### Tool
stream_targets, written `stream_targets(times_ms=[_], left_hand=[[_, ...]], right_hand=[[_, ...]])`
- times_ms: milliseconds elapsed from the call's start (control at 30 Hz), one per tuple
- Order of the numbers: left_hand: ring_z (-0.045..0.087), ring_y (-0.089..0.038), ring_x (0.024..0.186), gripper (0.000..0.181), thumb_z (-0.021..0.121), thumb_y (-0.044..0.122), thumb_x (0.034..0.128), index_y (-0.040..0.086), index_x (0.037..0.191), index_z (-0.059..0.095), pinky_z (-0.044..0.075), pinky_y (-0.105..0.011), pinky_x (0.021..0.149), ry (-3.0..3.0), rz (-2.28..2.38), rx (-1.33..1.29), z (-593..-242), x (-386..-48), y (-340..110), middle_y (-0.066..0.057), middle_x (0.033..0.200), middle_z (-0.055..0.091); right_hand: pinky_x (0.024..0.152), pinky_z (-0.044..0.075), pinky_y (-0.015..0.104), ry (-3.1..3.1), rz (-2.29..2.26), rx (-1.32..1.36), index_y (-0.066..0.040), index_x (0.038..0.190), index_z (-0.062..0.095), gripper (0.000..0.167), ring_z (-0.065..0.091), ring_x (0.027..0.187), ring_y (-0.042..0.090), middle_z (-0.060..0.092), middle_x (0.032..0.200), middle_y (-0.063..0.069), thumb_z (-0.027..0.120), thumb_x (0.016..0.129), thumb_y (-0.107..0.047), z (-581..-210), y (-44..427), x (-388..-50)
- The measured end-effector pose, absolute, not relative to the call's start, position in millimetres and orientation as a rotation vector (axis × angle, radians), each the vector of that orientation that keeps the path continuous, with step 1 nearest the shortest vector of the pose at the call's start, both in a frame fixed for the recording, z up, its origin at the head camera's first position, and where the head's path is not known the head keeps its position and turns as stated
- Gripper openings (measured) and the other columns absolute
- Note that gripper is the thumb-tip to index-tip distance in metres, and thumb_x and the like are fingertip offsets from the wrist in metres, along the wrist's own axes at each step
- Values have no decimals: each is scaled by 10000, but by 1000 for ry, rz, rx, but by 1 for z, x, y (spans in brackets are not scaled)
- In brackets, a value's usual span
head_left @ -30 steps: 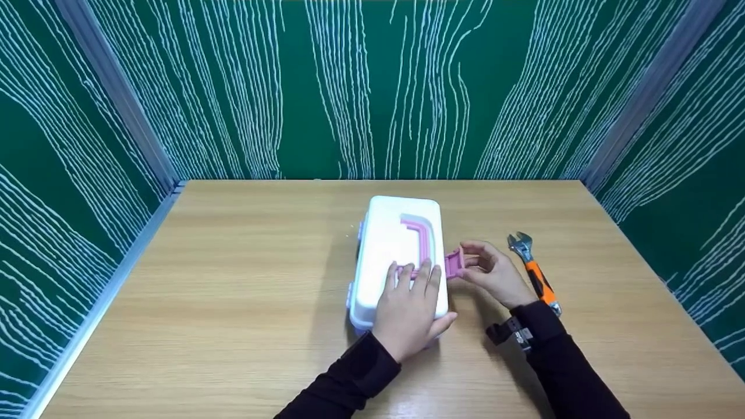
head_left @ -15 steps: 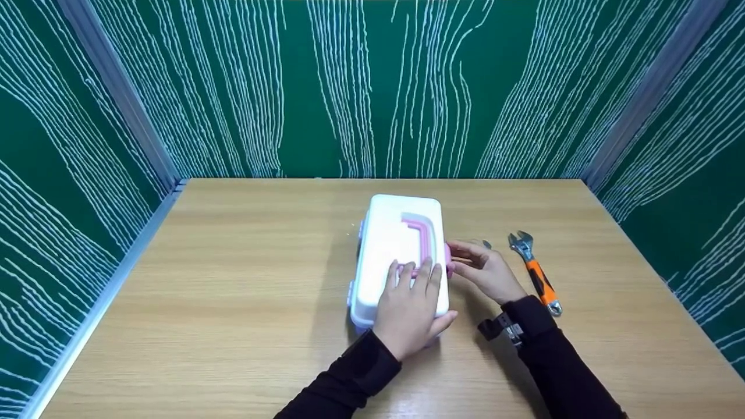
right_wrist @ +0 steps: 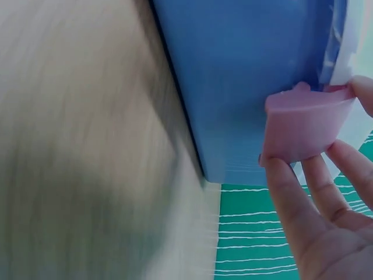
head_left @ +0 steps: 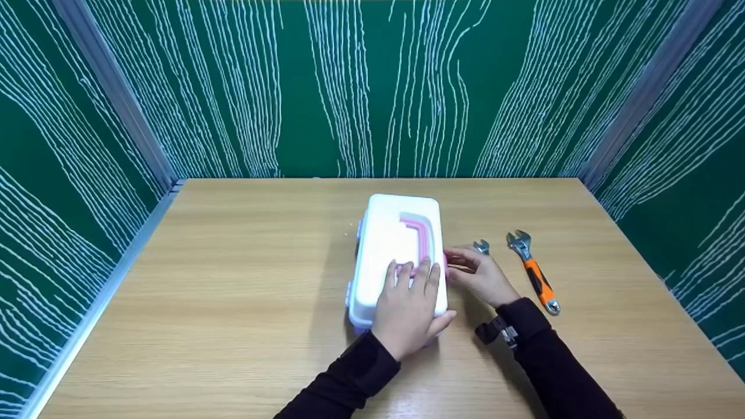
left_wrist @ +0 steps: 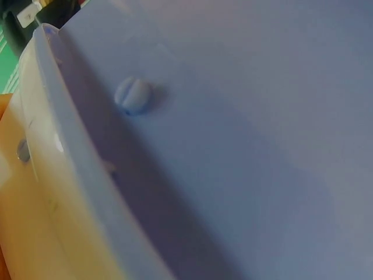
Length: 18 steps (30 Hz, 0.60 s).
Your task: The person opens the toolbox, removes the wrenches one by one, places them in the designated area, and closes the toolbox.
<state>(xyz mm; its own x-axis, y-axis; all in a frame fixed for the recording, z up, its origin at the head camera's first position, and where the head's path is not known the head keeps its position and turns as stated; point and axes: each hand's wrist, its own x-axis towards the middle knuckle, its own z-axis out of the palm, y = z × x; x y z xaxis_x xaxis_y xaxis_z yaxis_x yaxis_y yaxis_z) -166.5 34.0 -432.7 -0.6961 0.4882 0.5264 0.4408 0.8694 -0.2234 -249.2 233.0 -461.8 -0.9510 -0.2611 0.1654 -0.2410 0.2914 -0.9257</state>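
Note:
A toolbox [head_left: 390, 233] with a white lid and a recessed pink handle [head_left: 424, 238] stands on the table. My left hand [head_left: 407, 311] rests on the near part of its lid with the fingers straight, their tips at the handle. At the box's right side, my right hand [head_left: 480, 276] pinches the pink latch [right_wrist: 309, 125] between thumb and fingers. In the right wrist view the latch lies close to the blue box wall [right_wrist: 227, 87], just below the lid rim. The left wrist view has only the box's lavender side [left_wrist: 250, 146] and lid edge up close.
An adjustable wrench [head_left: 534, 273] with an orange and black handle lies to the right of my right hand. A smaller metal wrench head [head_left: 481, 247] peeks out behind that hand. Green walls with white lines border the wooden table [head_left: 244, 262].
The pink latch, which stuck out from the box, has swung in against its side. My right hand has moved left with it, uncovering the small wrench head. My left hand stays put.

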Motion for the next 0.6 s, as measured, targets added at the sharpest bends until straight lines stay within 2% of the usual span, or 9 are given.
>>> stream_targets(times_ms=[167, 267, 400, 600], left_hand=[[559, -254, 1220, 796, 462, 703, 884, 114, 1418, 508, 395, -485, 1093, -2453, 119, -665, -433, -166, 35, -58, 1404, 574], [553, -256, 1228, 795, 465, 699, 886, 115, 1426, 499, 388, -489, 1099, -2472, 112, -667, -432, -166, 36, -56, 1413, 567], [550, -261, 1233, 791, 475, 691, 886, 116, 1429, 493, 381, -495, 1103, -2480, 96, -670, -432, -166, 36, -55, 1416, 565], [563, -259, 1215, 785, 475, 696, 880, 119, 1411, 513, 396, -499, 1089, -2438, 99, -665, -433, -167, 34, -55, 1394, 583]], right_hand=[[933, 505, 167, 2455, -1821, -427, 86, 1335, 507, 470, 554, 1240, 349, 526, 1345, 272, 660, 911, -43, -464, 232, -248], [933, 498, 159, 2440, -1840, -400, 88, 1327, 493, 446, 513, 1270, 392, 499, 1361, 269, 636, 918, -20, -465, 231, -248], [933, 492, 155, 2435, -1886, -381, 97, 1309, 486, 420, 514, 1261, 361, 491, 1353, 260, 610, 916, 18, -468, 228, -248], [934, 499, 173, 2399, -1954, -324, 82, 1311, 491, 427, 559, 1183, 173, 491, 1357, 222, 617, 908, 19, -471, 226, -247]])
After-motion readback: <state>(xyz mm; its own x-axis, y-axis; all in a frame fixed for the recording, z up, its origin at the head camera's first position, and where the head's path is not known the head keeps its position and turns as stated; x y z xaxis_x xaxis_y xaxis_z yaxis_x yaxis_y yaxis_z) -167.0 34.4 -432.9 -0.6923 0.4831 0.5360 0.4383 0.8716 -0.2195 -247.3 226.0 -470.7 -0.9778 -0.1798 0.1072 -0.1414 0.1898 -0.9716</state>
